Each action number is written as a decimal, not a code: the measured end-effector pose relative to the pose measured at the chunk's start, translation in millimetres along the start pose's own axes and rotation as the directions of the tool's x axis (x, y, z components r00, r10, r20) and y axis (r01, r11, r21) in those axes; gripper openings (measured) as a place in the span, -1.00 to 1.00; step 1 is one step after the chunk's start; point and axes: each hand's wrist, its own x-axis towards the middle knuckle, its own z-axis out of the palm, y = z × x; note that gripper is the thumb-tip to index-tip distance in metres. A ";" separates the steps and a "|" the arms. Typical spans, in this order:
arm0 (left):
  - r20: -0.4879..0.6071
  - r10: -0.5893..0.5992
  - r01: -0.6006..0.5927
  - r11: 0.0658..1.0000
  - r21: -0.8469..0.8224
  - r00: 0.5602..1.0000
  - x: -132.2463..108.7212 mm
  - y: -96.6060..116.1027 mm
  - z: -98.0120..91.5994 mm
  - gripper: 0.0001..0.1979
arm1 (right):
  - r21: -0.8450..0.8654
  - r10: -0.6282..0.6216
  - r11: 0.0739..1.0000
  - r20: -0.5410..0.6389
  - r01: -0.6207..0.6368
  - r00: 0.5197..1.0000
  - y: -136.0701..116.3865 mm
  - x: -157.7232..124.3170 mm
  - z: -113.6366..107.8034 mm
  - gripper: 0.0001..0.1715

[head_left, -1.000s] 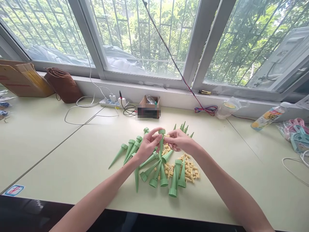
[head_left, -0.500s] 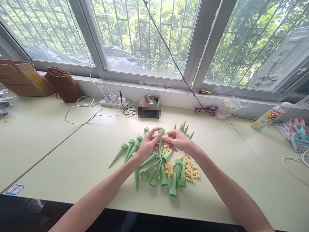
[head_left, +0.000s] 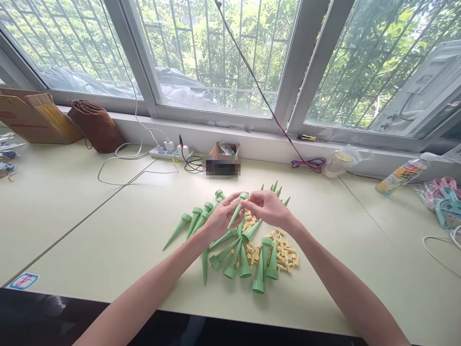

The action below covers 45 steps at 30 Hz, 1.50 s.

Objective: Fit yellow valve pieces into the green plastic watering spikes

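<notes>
My left hand (head_left: 224,215) is closed around a green watering spike (head_left: 236,212), which is tilted with its capped end up and its point down to the left. Against the spike's upper side, my right hand (head_left: 265,207) pinches a small yellow plastic valve, mostly hidden by the fingers. Under and around both hands lie several green spikes (head_left: 245,263), some with ribbed caps and some showing open wide ends. A loose heap of yellow valves (head_left: 286,252) spreads to the right among them.
Behind the hands stands a small cardboard box (head_left: 233,150) beside a power strip (head_left: 165,153) with white cables. A brown pouch (head_left: 94,126) sits at the back left. Toward the right are a spray bottle (head_left: 401,177) and a bagged pink-and-blue item (head_left: 446,204).
The held spike has turned from nearly upright to a slant, its point swinging left. My right hand has closed in on its upper part, covering more of the yellow valve.
</notes>
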 end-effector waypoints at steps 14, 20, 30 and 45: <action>0.113 -0.048 0.051 0.998 -0.024 0.992 1.7 0.3 -4.5 -0.72 | -0.303 -0.186 0.947 -0.234 0.111 0.954 -8.0 -5.7 19.1 -0.57; 0.134 -0.073 0.083 0.994 -0.070 0.988 1.6 1.7 -1.7 -0.87 | -0.315 -0.187 0.944 -0.257 0.101 0.948 -10.0 -7.1 20.8 -0.56; 0.125 -0.089 0.100 0.992 -0.083 0.988 2.1 0.1 -3.9 -0.91 | -0.320 -0.184 0.942 -0.251 0.098 0.950 -11.4 -7.9 21.9 -0.58; 0.160 -0.089 0.102 0.992 -0.075 0.983 2.6 -0.3 -6.0 -0.92 | -0.307 -0.185 0.946 -0.243 0.105 0.952 -10.6 -8.3 22.1 -0.58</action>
